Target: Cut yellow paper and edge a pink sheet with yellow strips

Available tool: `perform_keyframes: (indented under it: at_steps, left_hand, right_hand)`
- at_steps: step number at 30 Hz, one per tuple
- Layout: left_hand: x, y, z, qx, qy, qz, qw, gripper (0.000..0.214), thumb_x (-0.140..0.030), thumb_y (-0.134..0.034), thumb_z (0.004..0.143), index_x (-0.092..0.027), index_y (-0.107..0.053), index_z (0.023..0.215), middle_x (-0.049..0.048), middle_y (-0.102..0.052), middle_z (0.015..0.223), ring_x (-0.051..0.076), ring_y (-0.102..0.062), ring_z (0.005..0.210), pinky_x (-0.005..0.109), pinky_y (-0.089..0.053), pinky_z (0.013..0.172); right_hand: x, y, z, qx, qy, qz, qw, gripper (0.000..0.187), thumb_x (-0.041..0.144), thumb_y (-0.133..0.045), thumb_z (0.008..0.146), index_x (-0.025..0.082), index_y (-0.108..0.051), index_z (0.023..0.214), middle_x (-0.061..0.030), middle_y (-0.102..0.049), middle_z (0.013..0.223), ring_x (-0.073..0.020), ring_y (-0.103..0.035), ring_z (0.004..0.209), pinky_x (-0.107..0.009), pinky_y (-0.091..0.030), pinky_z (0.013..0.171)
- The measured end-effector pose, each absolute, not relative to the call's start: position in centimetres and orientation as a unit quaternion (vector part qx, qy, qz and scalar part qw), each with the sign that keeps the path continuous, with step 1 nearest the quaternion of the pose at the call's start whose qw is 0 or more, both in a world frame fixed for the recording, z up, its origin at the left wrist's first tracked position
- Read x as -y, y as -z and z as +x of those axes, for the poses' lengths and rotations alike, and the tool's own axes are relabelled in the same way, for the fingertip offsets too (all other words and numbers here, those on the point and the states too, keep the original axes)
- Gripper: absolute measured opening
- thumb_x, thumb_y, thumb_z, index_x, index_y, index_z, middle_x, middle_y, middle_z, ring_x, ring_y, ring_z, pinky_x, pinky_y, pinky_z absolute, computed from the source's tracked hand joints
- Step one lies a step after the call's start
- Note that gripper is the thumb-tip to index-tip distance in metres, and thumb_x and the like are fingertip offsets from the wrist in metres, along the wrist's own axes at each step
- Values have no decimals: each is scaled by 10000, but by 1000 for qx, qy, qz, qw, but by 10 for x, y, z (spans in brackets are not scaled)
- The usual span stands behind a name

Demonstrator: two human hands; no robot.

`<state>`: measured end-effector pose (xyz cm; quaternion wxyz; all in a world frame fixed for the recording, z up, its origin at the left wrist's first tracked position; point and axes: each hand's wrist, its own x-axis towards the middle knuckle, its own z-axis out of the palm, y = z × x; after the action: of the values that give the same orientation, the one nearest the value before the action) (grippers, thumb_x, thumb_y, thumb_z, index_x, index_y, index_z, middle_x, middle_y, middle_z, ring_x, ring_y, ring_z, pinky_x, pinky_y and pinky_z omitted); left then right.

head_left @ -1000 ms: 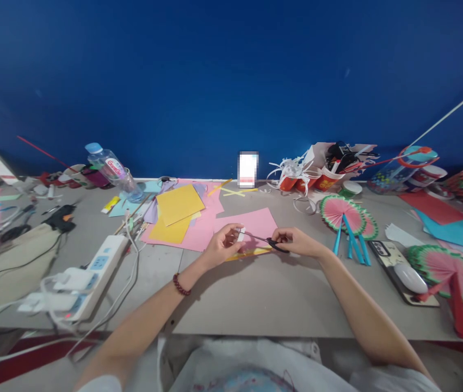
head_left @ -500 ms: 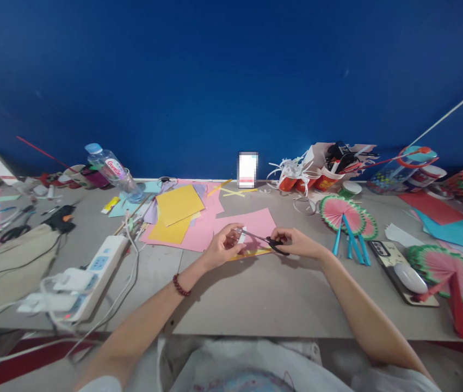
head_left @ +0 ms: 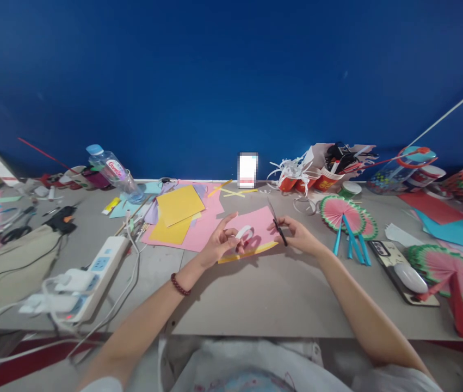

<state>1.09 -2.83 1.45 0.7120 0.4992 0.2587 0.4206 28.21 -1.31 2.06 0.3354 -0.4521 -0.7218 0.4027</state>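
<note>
Between the fingertips of my left hand is a curled white strip, maybe paper or tape; I cannot tell which. My right hand holds black-handled scissors, their thin blades pointing up and away, apart from the strip. Beneath both hands lies a pink paper sheet. Along its near edge runs a yellow paper strip, below the curled strip.
Yellow sheets overlap pink paper at left, beyond a power strip. Paper watermelon fans, a phone and a white mouse lie right. Red cups and a bottle stand at the back.
The scissors have moved away from the white strip to the right and turned upward. The strip now curls open in my left hand, and more of the yellow strip shows.
</note>
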Motion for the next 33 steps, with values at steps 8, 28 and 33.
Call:
perform_keyframes:
  at_steps: [8, 28, 33]
  left_hand:
    - [29, -15, 8, -228, -359, 454, 783, 738, -270, -705, 793, -268, -334, 1430, 3, -651, 732, 158, -658, 652, 290, -506, 712]
    - [16, 9, 16, -326, -474, 461, 676, 400, -296, -673, 765, -164, -560, 1125, 112, -660, 1033, 253, -656, 957, 395, -480, 853]
    - [14, 11, 19, -356, -486, 427, 674, 398, -272, -681, 733, -159, -534, 1085, 77, -687, 869, 216, -676, 810, 366, -502, 768]
  right_hand:
    - [24, -17, 252, 736, -355, -443, 369, 281, 323, -725, 721, 218, -609, 953, -58, -651, 968, -216, -589, 922, -363, -455, 857]
    - [-5, 1, 268, 647, -223, -519, 512, 227, 315, -650, 704, 229, -530, 876, -37, -621, 880, -210, -582, 838, -373, -456, 814]
    - [-16, -11, 259, 799, -107, -469, 361, 113, 211, -563, 773, 228, -610, 875, -75, -665, 893, -252, -573, 877, -401, -427, 840]
